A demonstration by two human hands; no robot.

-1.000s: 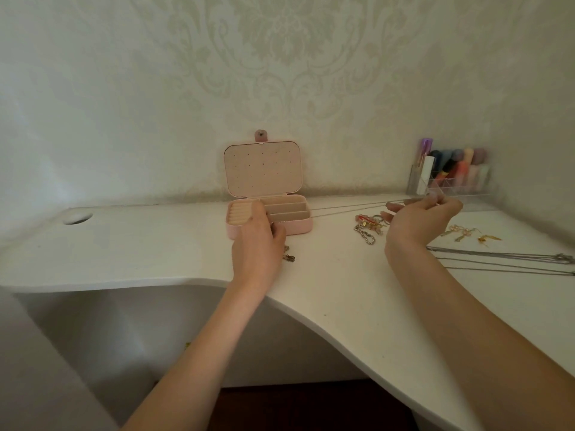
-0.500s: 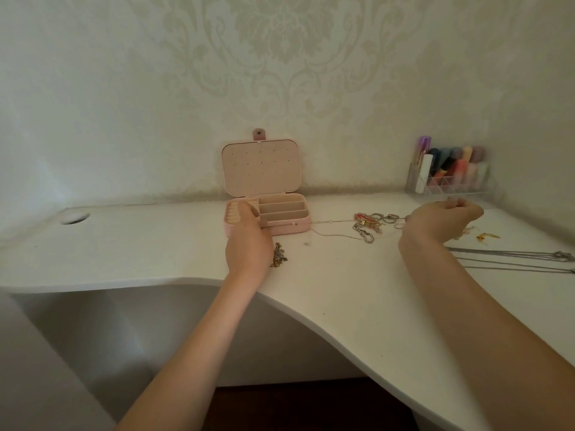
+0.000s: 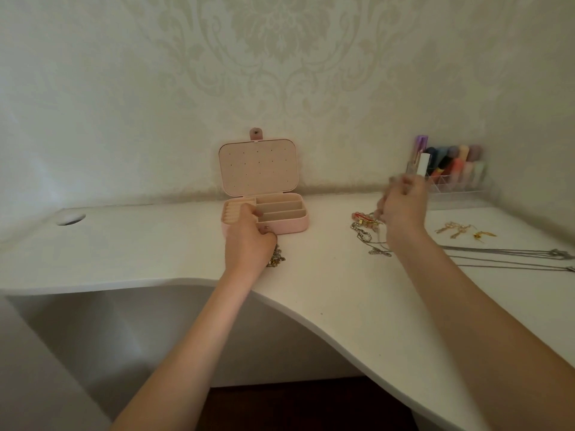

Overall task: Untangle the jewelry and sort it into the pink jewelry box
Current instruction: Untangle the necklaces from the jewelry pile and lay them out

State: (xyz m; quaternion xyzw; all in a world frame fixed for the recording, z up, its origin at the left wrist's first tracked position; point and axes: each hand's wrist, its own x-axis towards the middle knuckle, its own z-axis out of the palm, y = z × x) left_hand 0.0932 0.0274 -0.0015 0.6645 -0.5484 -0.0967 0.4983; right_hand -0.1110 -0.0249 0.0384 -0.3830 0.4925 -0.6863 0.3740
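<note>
The pink jewelry box (image 3: 289, 227) stands open at the back of the white desk (image 3: 155, 253), its lid upright against the wall. My left hand (image 3: 249, 236) grips the box's front left corner, thumb on the rim. A small gold chain piece (image 3: 276, 260) lies just right of that wrist. My right hand (image 3: 404, 206) is raised and blurred above a tangle of bracelets and chains (image 3: 362, 222). It pinches a thin silver chain (image 3: 378, 241) that hangs down to the desk.
Gold earrings (image 3: 454, 230) and long silver necklaces (image 3: 513, 253) lie to the right. A clear organizer of cosmetics (image 3: 451, 172) stands at the back right against the wall. A cable hole (image 3: 71, 218) is at the far left. The desk's front edge curves inward.
My right hand moved left and lifted, so the thin chain that was stretched toward the box now hangs slack. My left hand slid back to the box's front edge.
</note>
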